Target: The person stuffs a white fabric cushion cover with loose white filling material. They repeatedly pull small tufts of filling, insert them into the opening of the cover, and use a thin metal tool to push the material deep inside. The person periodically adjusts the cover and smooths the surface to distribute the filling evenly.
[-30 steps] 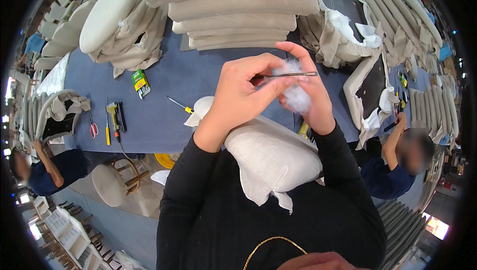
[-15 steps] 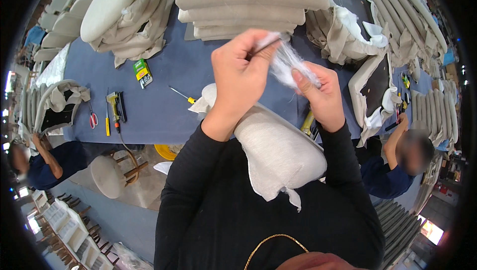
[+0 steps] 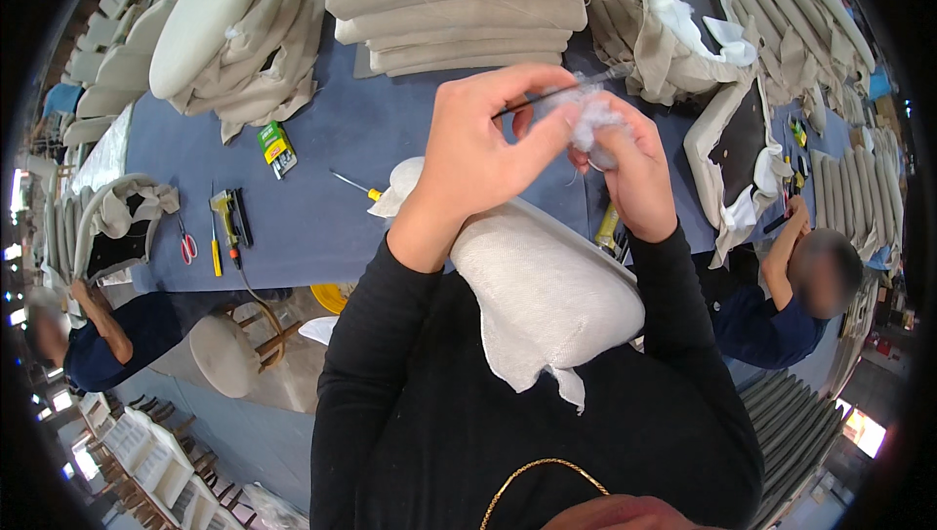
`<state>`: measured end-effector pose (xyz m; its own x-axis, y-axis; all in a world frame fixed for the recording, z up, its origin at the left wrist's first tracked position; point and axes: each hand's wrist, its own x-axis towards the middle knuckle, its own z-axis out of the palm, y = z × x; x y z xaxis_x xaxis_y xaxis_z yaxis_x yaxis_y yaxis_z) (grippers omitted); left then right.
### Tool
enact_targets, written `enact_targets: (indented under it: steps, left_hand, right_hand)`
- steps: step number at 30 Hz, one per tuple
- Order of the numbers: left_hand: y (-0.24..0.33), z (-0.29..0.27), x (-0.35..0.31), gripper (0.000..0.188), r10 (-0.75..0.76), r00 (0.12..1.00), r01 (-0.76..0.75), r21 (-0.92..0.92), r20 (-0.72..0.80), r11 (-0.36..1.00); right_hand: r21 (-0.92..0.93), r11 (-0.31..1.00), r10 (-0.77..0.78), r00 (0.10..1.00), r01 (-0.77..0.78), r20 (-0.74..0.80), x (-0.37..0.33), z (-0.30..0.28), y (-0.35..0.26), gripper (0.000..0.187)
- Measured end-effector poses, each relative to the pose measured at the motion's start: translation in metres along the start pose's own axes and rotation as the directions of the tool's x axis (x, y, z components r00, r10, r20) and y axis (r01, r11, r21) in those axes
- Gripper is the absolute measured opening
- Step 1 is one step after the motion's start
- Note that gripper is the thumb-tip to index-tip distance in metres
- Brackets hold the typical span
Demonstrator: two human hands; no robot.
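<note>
Above the blue table, my left hand (image 3: 478, 144) and my right hand (image 3: 639, 164) meet at a tuft of white fibre wadding (image 3: 593, 122). My right fingers are closed round the wadding. A thin dark rod (image 3: 532, 101) is gripped in my left hand and slants past the tuft; my left thumb touches the fluff. Below my hands, a beige fabric-covered pad (image 3: 551, 286) leans between the table edge and my body, a knotted fabric tail at its lower end. A screwdriver (image 3: 369, 192) with a yellow handle lies beside its far left corner.
Stacked beige cushions (image 3: 459, 18) stand at the back. Leftward lie a green and yellow box (image 3: 277, 149), a yellow pneumatic stapler (image 3: 226, 220) with a hose, and scissors (image 3: 187, 245). Another yellow tool (image 3: 607, 229) is by my right forearm. Co-workers (image 3: 107, 325) sit at both sides.
The wadding, stretched between my hands before, is now bunched up. My hands have come together, the left shifting slightly right. The thin rod shows more plainly across the tuft.
</note>
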<state>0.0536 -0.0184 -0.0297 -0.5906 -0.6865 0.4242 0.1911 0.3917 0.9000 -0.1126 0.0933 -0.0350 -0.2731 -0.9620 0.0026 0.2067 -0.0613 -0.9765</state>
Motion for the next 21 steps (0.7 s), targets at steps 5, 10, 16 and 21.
enact_targets:
  steps: [5,10,16,21]
  left_hand:
    - [0.011,0.004,0.001,0.016,0.034,0.999,-0.038,0.203,0.026,0.978]
    - [0.013,0.004,-0.002,0.010,0.053,0.972,-0.013,0.177,-0.228,0.984]
    - [-0.015,0.002,0.009,0.012,-0.005,0.878,-0.045,-0.093,-0.478,0.995]
    - [-0.008,-0.001,0.012,0.028,0.066,0.956,0.011,0.261,-0.285,0.965]
  right_hand:
    - [0.099,0.995,-0.028,0.999,0.032,-0.033,-0.001,0.000,0.002,0.015]
    - [0.157,0.987,-0.025,0.995,0.040,-0.095,0.001,-0.013,0.008,0.013]
    - [0.267,0.944,-0.098,0.936,0.196,-0.339,0.000,-0.039,0.002,0.032]
    - [-0.123,0.934,-0.344,0.936,0.334,-0.070,-0.035,-0.029,-0.012,0.038]
